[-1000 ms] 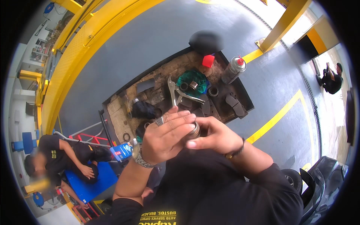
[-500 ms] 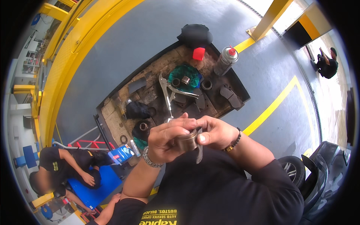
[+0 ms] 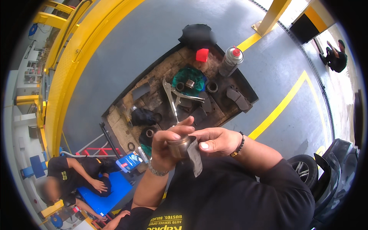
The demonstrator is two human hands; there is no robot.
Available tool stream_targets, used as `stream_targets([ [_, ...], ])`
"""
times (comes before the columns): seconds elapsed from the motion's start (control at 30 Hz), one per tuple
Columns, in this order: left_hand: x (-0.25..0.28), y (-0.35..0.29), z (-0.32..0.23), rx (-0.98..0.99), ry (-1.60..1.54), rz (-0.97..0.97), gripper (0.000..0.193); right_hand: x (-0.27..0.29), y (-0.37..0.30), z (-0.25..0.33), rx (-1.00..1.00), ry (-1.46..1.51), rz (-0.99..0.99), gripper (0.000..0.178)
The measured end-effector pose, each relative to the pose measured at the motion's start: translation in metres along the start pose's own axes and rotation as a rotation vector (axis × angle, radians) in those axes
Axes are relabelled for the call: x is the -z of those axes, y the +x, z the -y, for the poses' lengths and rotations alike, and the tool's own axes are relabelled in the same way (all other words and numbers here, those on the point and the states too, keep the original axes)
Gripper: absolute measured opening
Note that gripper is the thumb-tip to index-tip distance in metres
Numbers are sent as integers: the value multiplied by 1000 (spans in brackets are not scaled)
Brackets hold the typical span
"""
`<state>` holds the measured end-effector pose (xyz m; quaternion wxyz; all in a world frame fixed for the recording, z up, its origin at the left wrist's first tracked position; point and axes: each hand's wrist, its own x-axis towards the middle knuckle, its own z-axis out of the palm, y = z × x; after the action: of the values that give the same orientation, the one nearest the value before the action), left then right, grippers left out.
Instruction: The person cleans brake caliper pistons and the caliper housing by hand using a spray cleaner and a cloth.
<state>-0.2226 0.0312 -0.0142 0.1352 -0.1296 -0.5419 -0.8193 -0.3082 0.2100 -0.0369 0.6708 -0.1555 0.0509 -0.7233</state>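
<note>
In front of my chest, my left hand (image 3: pixel 163 147) grips a metal caliper piston (image 3: pixel 178 149), a short shiny cylinder, with its fingers round the side and over the top rim. My right hand (image 3: pixel 219 142) pinches a dark grey strip that looks like sandpaper (image 3: pixel 195 160) between thumb and fingers. The strip hangs down against the right side of the piston. Just beyond my hands, locking pliers (image 3: pixel 171 99) lie on a worn tray (image 3: pixel 163 65). Farther off, another small metal cylinder (image 3: pixel 189 83) stands on green plastic (image 3: pixel 196 76).
Brake pads (image 3: pixel 237 99), a dark ring (image 3: pixel 211 87), a spray can (image 3: pixel 230 64) and a red cap (image 3: pixel 202 55) sit on the tray. A black cloth-like bundle (image 3: pixel 197 36) lies at its far edge. A co-worker (image 3: pixel 73 172) sits left by a blue board (image 3: pixel 107 193). A wheel (image 3: pixel 303 170) stands right.
My fingers have shifted on the piston, which has moved slightly left. More of the grey strip now shows, hanging from my right hand. The view has shifted slightly.
</note>
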Motion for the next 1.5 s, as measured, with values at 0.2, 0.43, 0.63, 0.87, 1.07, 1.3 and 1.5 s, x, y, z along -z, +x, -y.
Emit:
stream_targets([
  [0.2,2,22,-37,50,793,307,45,18,-4,5,66,-187,-68,52],
  [0.43,-20,34,-54,-90,1225,339,41,-14,3,17,168,-460,-263,48],
  [0.63,-19,43,-63,-76,1319,360,38,-25,10,8,185,-422,-349,47],
  [0.87,-21,40,-59,-118,1111,311,45,-31,8,11,188,-224,-300,51],
  [1.07,-23,44,-64,-111,1140,361,40,-39,7,12,253,-141,-253,53],
  [1.3,-26,37,-63,-181,1440,345,46,-35,4,9,148,-324,-379,51],
  [1.5,-19,38,-65,-84,1066,261,48,-42,11,9,205,-66,-285,55],
])
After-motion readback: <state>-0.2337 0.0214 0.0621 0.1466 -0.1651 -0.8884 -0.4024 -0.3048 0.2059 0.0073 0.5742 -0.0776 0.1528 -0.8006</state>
